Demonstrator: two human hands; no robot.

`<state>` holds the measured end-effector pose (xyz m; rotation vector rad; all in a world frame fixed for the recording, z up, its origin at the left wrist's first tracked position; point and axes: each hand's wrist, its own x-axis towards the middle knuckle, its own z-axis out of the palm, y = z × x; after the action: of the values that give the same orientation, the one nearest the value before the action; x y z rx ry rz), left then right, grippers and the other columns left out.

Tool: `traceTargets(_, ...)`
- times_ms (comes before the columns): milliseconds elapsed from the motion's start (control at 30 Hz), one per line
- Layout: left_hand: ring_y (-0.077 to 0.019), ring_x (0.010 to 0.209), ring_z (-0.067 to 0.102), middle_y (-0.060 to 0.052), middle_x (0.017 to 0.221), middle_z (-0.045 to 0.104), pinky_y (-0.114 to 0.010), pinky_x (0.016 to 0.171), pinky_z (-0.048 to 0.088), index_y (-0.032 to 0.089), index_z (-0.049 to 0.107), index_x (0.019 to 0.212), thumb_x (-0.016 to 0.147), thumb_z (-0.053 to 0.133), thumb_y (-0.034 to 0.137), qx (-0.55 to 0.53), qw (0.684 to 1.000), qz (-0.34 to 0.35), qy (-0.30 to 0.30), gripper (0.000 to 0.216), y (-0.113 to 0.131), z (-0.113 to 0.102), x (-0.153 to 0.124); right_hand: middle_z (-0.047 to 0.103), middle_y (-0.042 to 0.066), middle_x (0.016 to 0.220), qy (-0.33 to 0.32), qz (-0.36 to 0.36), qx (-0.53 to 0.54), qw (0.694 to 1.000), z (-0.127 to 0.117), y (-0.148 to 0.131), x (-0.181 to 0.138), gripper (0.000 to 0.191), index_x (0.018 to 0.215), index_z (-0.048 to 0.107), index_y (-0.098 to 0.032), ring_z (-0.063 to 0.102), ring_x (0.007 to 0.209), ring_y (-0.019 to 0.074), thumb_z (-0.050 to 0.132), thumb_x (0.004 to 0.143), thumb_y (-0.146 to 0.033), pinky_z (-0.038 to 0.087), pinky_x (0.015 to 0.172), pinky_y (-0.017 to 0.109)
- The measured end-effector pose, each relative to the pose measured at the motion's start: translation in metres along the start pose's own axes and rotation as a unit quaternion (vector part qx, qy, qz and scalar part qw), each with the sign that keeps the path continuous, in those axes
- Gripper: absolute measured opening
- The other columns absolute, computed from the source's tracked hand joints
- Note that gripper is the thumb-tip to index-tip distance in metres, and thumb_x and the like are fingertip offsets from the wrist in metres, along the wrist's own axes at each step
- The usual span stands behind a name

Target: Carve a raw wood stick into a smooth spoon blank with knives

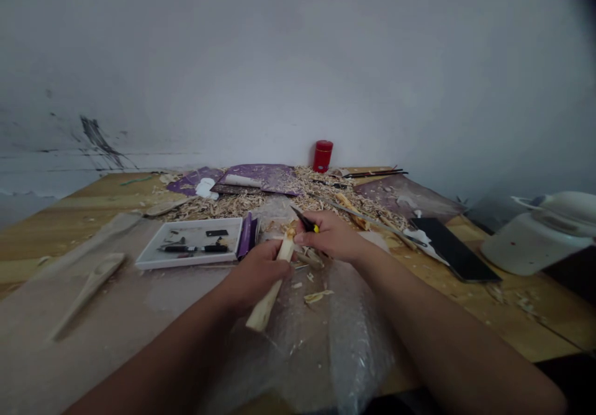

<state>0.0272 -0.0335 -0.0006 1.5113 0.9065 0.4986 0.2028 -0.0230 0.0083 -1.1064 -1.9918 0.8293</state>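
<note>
Wooden stick (267, 306), pale, straight, in left hand (257, 272); curled shavings (226, 205) beyond.

legible text: none | red canister (323, 156): front marking too small and blurred to read

A pale wooden stick (263, 311) is lying at a slant in the person's left hand (251, 276), its blunt, wider end pointing down and leftward, its far end leaning up to the right, where the surface is looking rough and curling. A knife (305, 220), black with a patch of yellow, is sitting in the right hand (334, 236), its dark tip pointing up and leftward beyond that far end; from here I'm not quite seeing whether they're touching
</note>
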Motion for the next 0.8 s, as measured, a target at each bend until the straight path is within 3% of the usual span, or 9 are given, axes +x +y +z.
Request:
traceTargets(133,-0.0074,0.036,0.042,0.006,0.049,0.044,-0.021,0.04,0.034,0.017,0.048,0.079,0.06,0.046,0.012,-0.095,0.993,-0.027,-0.061,0.02,-0.001,-0.005,-0.001,0.038,-0.008,0.051,-0.044,0.045,0.15,0.987,-0.002,0.003,-0.004,0.018,0.067,0.044,-0.017,0.033,0.043,0.0057,0.054,0.07,-0.033,0.027,0.043,0.019)
traceTargets(233,-0.0072,0.034,0.04,0.006,0.042,0.043,-0.023,0.043,0.038,0.016,0.048,0.08,0.06,0.045,0.013,-0.141,0.987,-0.016,-0.079,0.02,-0.001,-0.006,0.0,0.037,-0.008,0.05,-0.027,0.043,0.166,0.985,-0.006,0.005,-0.005,0.022,0.071,0.043,-0.018,0.034,0.042,0.0062,0.05,0.072,-0.039,0.027,0.042,0.019)
traceTargets(300,-0.0069,0.034,0.038,0.006,0.04,0.042,-0.024,0.045,0.039,0.015,0.048,0.079,0.061,0.044,0.012,-0.173,0.982,0.001,-0.081,0.018,-0.001,-0.005,0.0,0.038,-0.008,0.051,0.022,0.04,0.082,0.996,-0.009,0.004,-0.003,0.023,0.075,0.043,-0.019,0.035,0.044,0.007,0.046,0.075,-0.042,0.028,0.045,0.02)
traceTargets(367,-0.0071,0.034,0.037,0.006,0.038,0.042,-0.024,0.047,0.04,0.015,0.047,0.077,0.061,0.042,0.012,-0.198,0.977,0.02,-0.076,0.017,-0.001,-0.004,0.0,0.043,-0.006,0.056,0.074,0.033,-0.079,0.994,-0.011,0.003,-0.001,0.026,0.074,0.045,-0.019,0.04,0.051,0.0085,0.044,0.076,-0.044,0.03,0.05,0.021)
traceTargets(500,-0.0076,0.036,0.037,0.006,0.038,0.042,-0.024,0.047,0.04,0.017,0.044,0.073,0.063,0.041,0.012,-0.211,0.976,0.046,-0.034,0.012,-0.001,-0.002,0.001,0.056,0.002,0.069,0.091,0.03,-0.395,0.914,-0.006,-0.002,0.0,0.036,0.072,0.051,-0.018,0.049,0.064,0.0135,0.037,0.078,-0.051,0.027,0.054,0.023)
traceTargets(600,-0.0075,0.035,0.035,0.007,0.036,0.039,-0.023,0.046,0.039,0.017,0.041,0.07,0.067,0.042,0.016,-0.191,0.981,0.043,-0.013,0.003,-0.001,-0.002,0.003,0.06,0.003,0.074,0.053,0.021,-0.475,0.878,0.003,-0.006,-0.002,0.034,0.078,0.053,-0.02,0.053,0.066,0.0149,0.034,0.08,-0.047,0.026,0.054,0.024)
traceTargets(800,-0.0077,0.035,0.038,0.008,0.038,0.041,-0.021,0.044,0.036,0.018,0.041,0.071,0.071,0.045,0.024,-0.111,0.993,0.042,0.024,0.008,-0.005,0.002,0.004,0.063,0.004,0.075,0.023,0.033,-0.522,0.852,0.013,-0.011,-0.001,0.024,0.083,0.055,-0.022,0.057,0.068,0.0185,0.038,0.077,-0.039,0.027,0.051,0.025)
